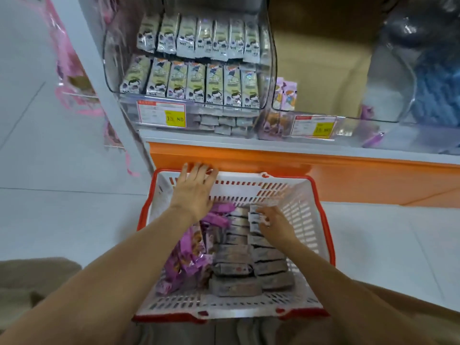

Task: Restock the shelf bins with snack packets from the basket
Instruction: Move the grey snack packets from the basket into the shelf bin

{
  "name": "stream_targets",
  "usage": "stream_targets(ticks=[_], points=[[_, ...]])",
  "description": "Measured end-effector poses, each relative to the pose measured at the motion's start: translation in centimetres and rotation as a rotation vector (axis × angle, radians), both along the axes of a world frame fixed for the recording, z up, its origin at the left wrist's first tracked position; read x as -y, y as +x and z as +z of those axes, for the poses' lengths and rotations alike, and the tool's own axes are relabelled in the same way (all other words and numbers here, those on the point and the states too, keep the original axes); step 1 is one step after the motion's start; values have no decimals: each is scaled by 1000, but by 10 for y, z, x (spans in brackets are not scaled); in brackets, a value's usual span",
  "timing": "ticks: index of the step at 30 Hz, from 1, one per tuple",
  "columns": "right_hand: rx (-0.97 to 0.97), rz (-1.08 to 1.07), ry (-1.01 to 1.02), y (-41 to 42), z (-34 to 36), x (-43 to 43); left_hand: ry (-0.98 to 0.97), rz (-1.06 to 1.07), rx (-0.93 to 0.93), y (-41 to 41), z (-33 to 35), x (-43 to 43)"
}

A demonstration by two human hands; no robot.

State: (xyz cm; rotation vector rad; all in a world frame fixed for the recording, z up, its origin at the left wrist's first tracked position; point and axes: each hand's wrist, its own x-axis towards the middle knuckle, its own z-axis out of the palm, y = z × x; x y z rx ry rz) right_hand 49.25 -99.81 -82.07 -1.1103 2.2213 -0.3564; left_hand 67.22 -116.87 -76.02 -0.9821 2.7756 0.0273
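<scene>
A white basket (308, 220) with a red rim stands on the floor below the shelf. Inside lie grey snack packets (234, 270) in rows and purple packets (189, 255) on the left. My left hand (194, 188) reaches over the basket's far rim with fingers spread and holds nothing. My right hand (273, 221) is down in the basket and pinches a grey packet (255, 219) at the far end of the rows. Above, a clear shelf bin (270, 78) holds two rows of upright grey-green packets (199, 80).
A second clear bin (323, 115) to the right holds a few purple packets (285, 93) at its left end. Price tags (161, 113) hang on the bin fronts. An orange shelf base (348, 175) runs behind the basket. Pink hanging goods (72, 70) are at left.
</scene>
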Motion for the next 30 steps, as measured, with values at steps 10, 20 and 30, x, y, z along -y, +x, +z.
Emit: stream_targets(ticks=[10,20,30], points=[[-85,163,363,-10,-78,16,38,25,-100,-1,-41,1],[-166,201,540,7,-92,22,67,45,-135,-2,-52,1],[-255,-177,-31,-28,-56,2,38,35,-181,-2,-50,-3]])
